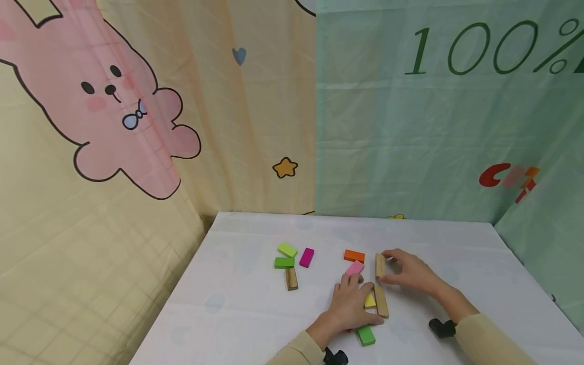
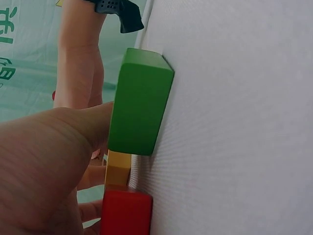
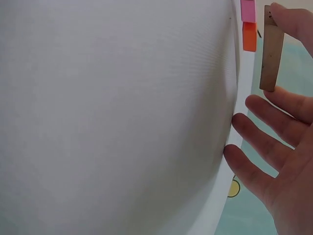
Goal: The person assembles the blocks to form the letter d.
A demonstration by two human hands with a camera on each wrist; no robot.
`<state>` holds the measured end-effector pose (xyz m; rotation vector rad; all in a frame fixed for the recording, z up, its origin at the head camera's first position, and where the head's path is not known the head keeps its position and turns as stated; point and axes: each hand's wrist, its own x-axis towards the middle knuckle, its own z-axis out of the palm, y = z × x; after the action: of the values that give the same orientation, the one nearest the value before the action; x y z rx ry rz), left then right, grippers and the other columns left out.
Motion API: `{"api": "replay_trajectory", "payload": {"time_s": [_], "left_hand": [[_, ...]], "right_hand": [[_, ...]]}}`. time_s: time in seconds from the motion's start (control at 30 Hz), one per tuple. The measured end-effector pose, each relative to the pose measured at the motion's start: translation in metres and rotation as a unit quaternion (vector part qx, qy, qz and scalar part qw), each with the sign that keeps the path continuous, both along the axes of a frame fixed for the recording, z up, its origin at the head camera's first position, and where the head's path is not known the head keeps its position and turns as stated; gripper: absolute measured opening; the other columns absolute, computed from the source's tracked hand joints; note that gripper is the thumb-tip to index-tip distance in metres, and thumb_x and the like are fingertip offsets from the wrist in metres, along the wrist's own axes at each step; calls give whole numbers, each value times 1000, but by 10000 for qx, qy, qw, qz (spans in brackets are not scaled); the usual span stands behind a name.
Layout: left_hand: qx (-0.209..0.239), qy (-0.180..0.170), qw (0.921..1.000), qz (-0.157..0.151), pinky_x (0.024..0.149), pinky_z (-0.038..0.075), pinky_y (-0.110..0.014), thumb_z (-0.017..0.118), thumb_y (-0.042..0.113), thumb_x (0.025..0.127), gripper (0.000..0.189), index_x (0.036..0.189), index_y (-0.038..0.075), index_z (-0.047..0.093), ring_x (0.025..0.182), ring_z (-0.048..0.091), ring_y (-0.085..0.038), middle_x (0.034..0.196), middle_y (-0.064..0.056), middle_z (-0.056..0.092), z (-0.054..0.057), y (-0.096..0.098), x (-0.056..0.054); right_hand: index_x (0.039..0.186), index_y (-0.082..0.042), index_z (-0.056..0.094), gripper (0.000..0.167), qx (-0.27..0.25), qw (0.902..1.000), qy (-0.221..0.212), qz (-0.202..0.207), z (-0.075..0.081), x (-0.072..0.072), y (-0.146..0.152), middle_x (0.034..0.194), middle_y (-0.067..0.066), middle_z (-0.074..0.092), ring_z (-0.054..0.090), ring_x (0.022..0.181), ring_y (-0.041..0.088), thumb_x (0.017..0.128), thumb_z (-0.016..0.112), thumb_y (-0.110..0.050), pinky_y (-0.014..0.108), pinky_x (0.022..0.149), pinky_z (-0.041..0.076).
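In the head view my right hand (image 1: 412, 274) pinches a plain wooden block (image 1: 380, 266) by its two ends, between thumb and index finger. The right wrist view shows that wooden block (image 3: 272, 51) held above the table with the other fingers spread. My left hand (image 1: 349, 304) holds a second wooden block (image 1: 381, 302), thumb at its near end and index finger at its far end. Beside that block lies a yellow block (image 1: 369, 301), partly covered by the left hand. A green block (image 2: 141, 105) and a red block (image 2: 126, 213) sit close to the left hand.
Just beyond the left hand lie a pink block (image 1: 355, 267) and an orange block (image 1: 354, 256). Farther left are a light green block (image 1: 287, 249), a green block (image 1: 284, 262), a magenta block (image 1: 307, 257) and a brown wooden block (image 1: 291, 279). Curtains hang behind the white table (image 1: 228, 304).
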<state>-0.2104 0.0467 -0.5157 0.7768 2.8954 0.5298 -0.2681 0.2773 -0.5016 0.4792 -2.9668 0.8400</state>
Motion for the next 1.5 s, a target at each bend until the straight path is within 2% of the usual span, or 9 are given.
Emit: {"api": "replay_trajectory", "payload": {"time_s": [0.47, 1.0, 1.5], "left_hand": [[-35, 89, 9999, -64, 89, 38, -33, 74, 71, 76, 79, 143, 34, 54, 122, 33, -14, 135, 8, 41, 0, 1, -1], [-157, 76, 9998, 9, 91, 39, -33, 73, 72, 76, 80, 144, 35, 52, 124, 33, -15, 137, 8, 41, -1, 5, -1], [-221, 12, 9997, 40, 91, 39, -35, 73, 72, 76, 81, 145, 35, 52, 126, 33, -16, 137, 7, 41, 0, 3, 0]], "right_hand": [[131, -5, 62, 75, 300, 9983, 390, 302, -3, 8, -3, 128, 13, 62, 57, 119, 37, 77, 84, -53, 58, 96, 46], [131, -10, 63, 77, 498, 9980, 133, 360, -4, 6, -3, 132, 14, 58, 52, 122, 39, 75, 83, -58, 62, 96, 45], [132, -12, 63, 66, 537, 9964, 114, 650, -5, 1, -4, 135, 15, 56, 50, 124, 41, 82, 79, -52, 63, 98, 42]]}}
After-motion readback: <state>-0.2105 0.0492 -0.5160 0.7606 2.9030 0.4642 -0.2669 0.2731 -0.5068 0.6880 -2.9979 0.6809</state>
